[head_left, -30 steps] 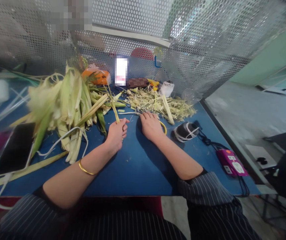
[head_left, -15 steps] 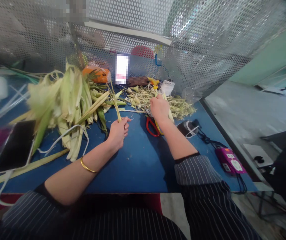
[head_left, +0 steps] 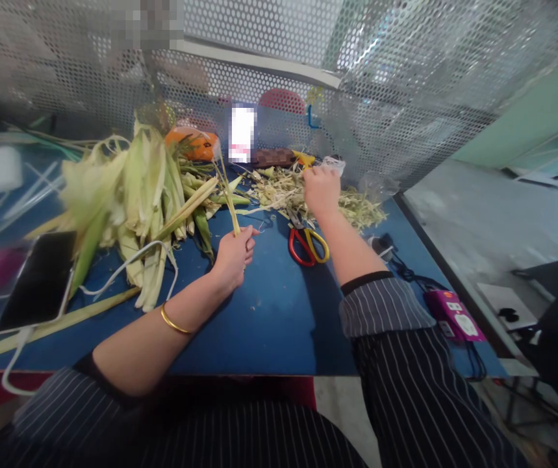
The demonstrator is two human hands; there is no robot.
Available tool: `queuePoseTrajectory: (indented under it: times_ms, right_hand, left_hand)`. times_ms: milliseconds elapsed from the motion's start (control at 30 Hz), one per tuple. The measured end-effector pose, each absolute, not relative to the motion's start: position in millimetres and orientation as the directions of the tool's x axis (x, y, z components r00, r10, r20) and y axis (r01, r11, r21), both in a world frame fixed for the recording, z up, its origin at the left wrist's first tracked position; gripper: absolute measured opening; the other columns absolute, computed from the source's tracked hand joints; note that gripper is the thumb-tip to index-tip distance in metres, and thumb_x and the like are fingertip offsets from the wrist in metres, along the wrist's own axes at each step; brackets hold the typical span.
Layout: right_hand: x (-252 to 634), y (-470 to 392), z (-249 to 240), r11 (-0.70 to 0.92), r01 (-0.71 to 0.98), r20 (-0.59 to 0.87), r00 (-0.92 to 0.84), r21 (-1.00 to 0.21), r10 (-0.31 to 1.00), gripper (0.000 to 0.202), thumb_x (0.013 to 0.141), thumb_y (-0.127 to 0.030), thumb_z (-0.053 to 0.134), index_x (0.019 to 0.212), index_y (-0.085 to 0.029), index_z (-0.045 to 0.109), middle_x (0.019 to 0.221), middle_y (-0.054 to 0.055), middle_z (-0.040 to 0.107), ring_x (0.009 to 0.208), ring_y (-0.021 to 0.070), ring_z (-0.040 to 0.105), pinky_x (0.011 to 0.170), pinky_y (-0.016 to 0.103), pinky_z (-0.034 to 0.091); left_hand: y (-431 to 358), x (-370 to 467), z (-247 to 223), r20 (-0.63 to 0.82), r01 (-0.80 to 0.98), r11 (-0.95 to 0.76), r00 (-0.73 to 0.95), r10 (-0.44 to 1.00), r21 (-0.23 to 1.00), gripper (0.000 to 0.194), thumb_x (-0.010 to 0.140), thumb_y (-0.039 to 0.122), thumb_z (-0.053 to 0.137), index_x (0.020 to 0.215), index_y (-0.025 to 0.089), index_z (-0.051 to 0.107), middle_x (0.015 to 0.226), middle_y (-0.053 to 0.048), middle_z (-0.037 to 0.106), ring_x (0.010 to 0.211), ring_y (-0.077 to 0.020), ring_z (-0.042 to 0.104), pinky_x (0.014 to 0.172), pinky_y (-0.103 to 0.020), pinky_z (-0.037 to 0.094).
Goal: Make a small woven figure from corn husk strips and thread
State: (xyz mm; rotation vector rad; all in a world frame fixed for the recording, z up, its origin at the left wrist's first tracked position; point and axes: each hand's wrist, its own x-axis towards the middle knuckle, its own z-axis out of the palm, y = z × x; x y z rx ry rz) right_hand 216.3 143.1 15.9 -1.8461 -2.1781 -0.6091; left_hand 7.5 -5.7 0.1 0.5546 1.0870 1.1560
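My left hand (head_left: 234,257) is closed around the lower end of a narrow bundle of pale dried corn husk strips (head_left: 228,201), which points up and away. A thin, curled strand sticks out by its fingertips. My right hand (head_left: 321,192) is curled over the far pile of shredded husk scraps (head_left: 276,188); its fingertips are hidden, and what they hold cannot be made out. Just left of my right forearm lie scissors (head_left: 303,262) with one red and one yellow handle, blades toward the scraps. Left of my left hand is a heap of long green-yellow corn husks (head_left: 147,188).
A dark-screened phone (head_left: 39,279) with a white cable lies at left. Behind are an orange packet (head_left: 193,144), a lit phone (head_left: 242,133) and a perforated metal screen (head_left: 269,58). A purple power adapter (head_left: 454,315) with black cords sits by the table's right edge.
My right hand has moved slightly farther away over the scrap pile, uncovering the scissors' yellow handle. The pale husk piece beneath it is out of sight. My left hand keeps its grip.
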Motion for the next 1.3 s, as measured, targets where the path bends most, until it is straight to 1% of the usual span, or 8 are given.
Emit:
queuePoseTrajectory:
  times_ms: [100, 200, 400, 533, 633, 900, 1100, 1300]
  right_hand:
    - [225, 155, 31, 0.004, 0.981, 0.539, 0.104, -0.195, 0.836, 0.025, 0.098, -0.019, 0.046, 0.109, -0.011, 0.067, 0.108, 0.015, 0.071, 0.103, 0.0262, 0.059, 0.090, 0.039, 0.036]
    - [233, 169, 47, 0.044, 0.839, 0.560, 0.323, -0.543, 0.763, 0.015, 0.096, -0.022, 0.054, 0.097, -0.010, 0.063, 0.097, 0.012, 0.070, 0.088, 0.0172, 0.059, 0.084, 0.033, 0.038]
    - [242, 177, 70, 0.323, 0.266, 0.417, 0.516, -0.908, 0.748, 0.025, 0.094, -0.012, 0.054, 0.079, -0.024, 0.038, 0.081, 0.001, 0.064, 0.067, 0.0068, 0.054, 0.069, 0.026, 0.040]
    - [234, 161, 72, 0.246, 0.019, 0.225, 0.476, -0.969, 0.850, 0.023, 0.096, -0.022, 0.053, 0.080, -0.025, 0.037, 0.080, -0.003, 0.064, 0.056, 0.0046, 0.047, 0.057, 0.026, 0.032]
    - [216, 142, 64, 0.264, 0.039, 0.258, 0.390, -0.964, 0.884, 0.027, 0.091, -0.032, 0.063, 0.079, -0.024, 0.040, 0.074, -0.005, 0.062, 0.054, 0.0055, 0.046, 0.052, 0.024, 0.032]
    - [155, 72, 35, 0.164, -0.038, 0.155, 0.174, -0.986, 0.972, 0.026, 0.084, -0.026, 0.069, 0.069, -0.022, 0.047, 0.068, -0.003, 0.065, 0.052, 0.0066, 0.049, 0.055, 0.024, 0.043]
    - [139, 42, 17, 0.133, -0.014, 0.130, 0.115, -0.991, 0.985, 0.018, 0.078, -0.032, 0.071, 0.076, -0.021, 0.057, 0.074, -0.002, 0.067, 0.060, 0.0079, 0.057, 0.060, 0.024, 0.047]
    - [140, 20, 10, 0.037, 0.059, 0.039, 0.025, -0.998, 0.999, 0.023, 0.066, -0.038, 0.078, 0.070, -0.019, 0.065, 0.059, -0.004, 0.060, 0.058, 0.0097, 0.055, 0.057, 0.025, 0.044]
  left_hand:
    - [-6, 8, 1, -0.396, -0.450, 0.360, 0.014, 0.918, 0.817, 0.020, 0.099, 0.020, 0.050, 0.080, 0.015, 0.055, 0.047, 0.010, 0.033, 0.035, -0.0030, 0.023, 0.038, -0.018, 0.014]
    - [-6, 8, 1, -0.393, -0.454, 0.357, 0.016, 0.919, 0.816, 0.020, 0.098, 0.021, 0.051, 0.079, 0.015, 0.055, 0.047, 0.010, 0.033, 0.035, -0.0029, 0.024, 0.038, -0.017, 0.015]
    - [-5, 7, -2, -0.386, -0.451, 0.353, 0.021, 0.922, 0.820, 0.020, 0.097, 0.022, 0.052, 0.079, 0.014, 0.056, 0.048, 0.010, 0.033, 0.035, -0.0025, 0.023, 0.037, -0.016, 0.014]
    - [-4, 5, -2, -0.374, -0.450, 0.351, 0.040, 0.927, 0.821, 0.021, 0.097, 0.023, 0.053, 0.079, 0.013, 0.058, 0.048, 0.010, 0.033, 0.034, -0.0021, 0.022, 0.036, -0.016, 0.013]
    - [-4, 4, 0, -0.335, -0.451, 0.326, 0.063, 0.940, 0.831, 0.018, 0.095, 0.022, 0.056, 0.082, 0.011, 0.062, 0.050, 0.009, 0.036, 0.034, -0.0012, 0.023, 0.035, -0.016, 0.012]
    - [-8, 5, 3, -0.198, -0.402, 0.217, 0.089, 0.976, 0.890, 0.019, 0.085, 0.029, 0.071, 0.091, 0.011, 0.071, 0.083, -0.005, 0.072, 0.035, 0.0020, 0.026, 0.036, -0.020, 0.009]
    - [-9, 7, 1, -0.217, -0.356, 0.234, 0.089, 0.972, 0.905, 0.017, 0.075, 0.023, 0.080, 0.078, 0.010, 0.070, 0.061, -0.001, 0.065, 0.035, 0.0011, 0.026, 0.038, -0.021, 0.009]
    - [-6, 8, 0, -0.204, -0.336, 0.197, 0.014, 0.979, 0.921, 0.026, 0.064, 0.026, 0.088, 0.067, 0.010, 0.067, 0.052, 0.002, 0.058, 0.036, 0.0002, 0.029, 0.039, -0.021, 0.013]
